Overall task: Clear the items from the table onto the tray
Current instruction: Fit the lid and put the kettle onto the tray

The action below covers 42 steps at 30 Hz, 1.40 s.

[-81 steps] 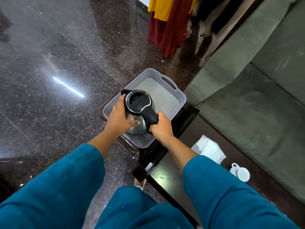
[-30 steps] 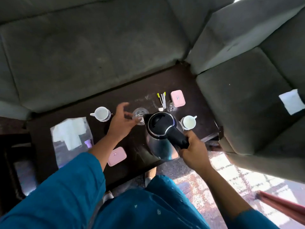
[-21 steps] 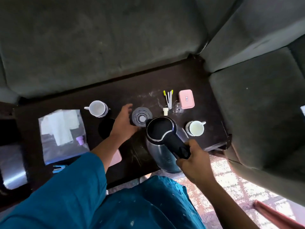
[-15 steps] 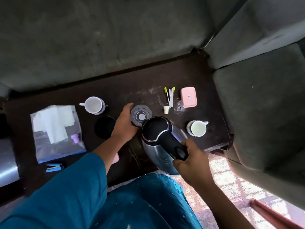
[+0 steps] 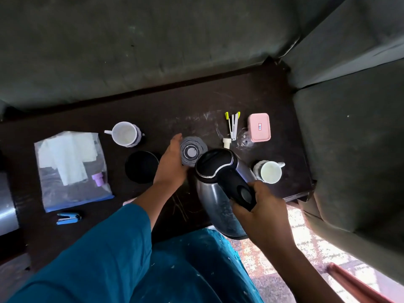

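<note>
My right hand (image 5: pixel 258 206) grips the black handle of a steel electric kettle (image 5: pixel 220 193), held tilted over the near edge of the dark table (image 5: pixel 196 101). My left hand (image 5: pixel 170 165) curves around the left rim of the grey round kettle base (image 5: pixel 193 150), which lies flat on the table just beyond the kettle. Also on the table are two white cups (image 5: pixel 124 134) (image 5: pixel 270 174), a pink box (image 5: pixel 259 127), a black round disc (image 5: pixel 142 167), a plastic bag of white paper (image 5: pixel 70 169) and a blue stapler (image 5: pixel 67 218). The tray is out of view.
Grey sofa cushions (image 5: pixel 153 40) close in the table at the back and on the right (image 5: pixel 354 149). Yellow-tipped clips (image 5: pixel 232 125) and a small white cap (image 5: pixel 226 143) lie by the pink box. A silver object (image 5: pixel 6 204) shows at the left edge.
I turned from the tray to the table, carrying the kettle in my right hand. My left hand reached forward and settled against the kettle base; the kettle drew a little nearer to me.
</note>
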Each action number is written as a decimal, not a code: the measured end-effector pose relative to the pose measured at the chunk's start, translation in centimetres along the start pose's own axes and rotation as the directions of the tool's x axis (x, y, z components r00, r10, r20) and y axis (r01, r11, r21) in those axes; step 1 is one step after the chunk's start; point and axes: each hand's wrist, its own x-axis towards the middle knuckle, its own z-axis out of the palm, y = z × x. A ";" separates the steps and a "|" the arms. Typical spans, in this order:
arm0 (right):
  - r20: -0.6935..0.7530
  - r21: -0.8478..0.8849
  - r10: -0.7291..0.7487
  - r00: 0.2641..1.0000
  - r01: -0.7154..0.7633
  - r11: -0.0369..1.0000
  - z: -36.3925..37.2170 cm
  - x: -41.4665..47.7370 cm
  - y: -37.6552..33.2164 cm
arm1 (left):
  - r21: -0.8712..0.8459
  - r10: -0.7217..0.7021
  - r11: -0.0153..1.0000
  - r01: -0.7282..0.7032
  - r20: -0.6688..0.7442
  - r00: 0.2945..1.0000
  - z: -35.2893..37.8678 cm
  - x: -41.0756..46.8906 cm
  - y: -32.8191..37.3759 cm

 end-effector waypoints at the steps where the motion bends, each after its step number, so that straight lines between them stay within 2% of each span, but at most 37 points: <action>1: 0.009 -0.013 -0.011 1.000 0.011 1.000 -0.1 0.0 -0.2 | 0.000 0.003 1.000 -0.003 0.002 1.000 0.0 -0.1 0.0; 9: 0.078 -0.149 -0.116 0.990 0.126 0.981 -0.2 0.1 -2.1 | -0.014 -0.002 1.000 0.003 0.012 1.000 -0.1 -0.5 -0.6; 21: 0.049 -0.213 -0.120 0.992 0.128 0.969 -0.1 0.7 -4.1 | -0.054 0.004 0.999 -0.002 0.030 1.000 -0.3 -0.3 -1.1; 26: 0.049 -0.210 -0.123 0.991 0.131 0.969 -0.1 0.9 -4.7 | -0.031 0.008 1.000 -0.007 0.044 0.999 -0.4 -0.2 -1.2; 37: 0.063 -0.187 -0.143 0.988 0.153 0.970 -0.9 0.9 -5.8 | -0.091 -0.022 0.995 0.027 0.050 0.999 -0.5 -0.3 -1.2; 42: 0.084 -0.266 -0.126 0.989 0.144 0.953 -1.0 1.0 -5.8 | -0.081 -0.024 0.996 0.028 0.050 0.998 -0.5 -0.2 -1.1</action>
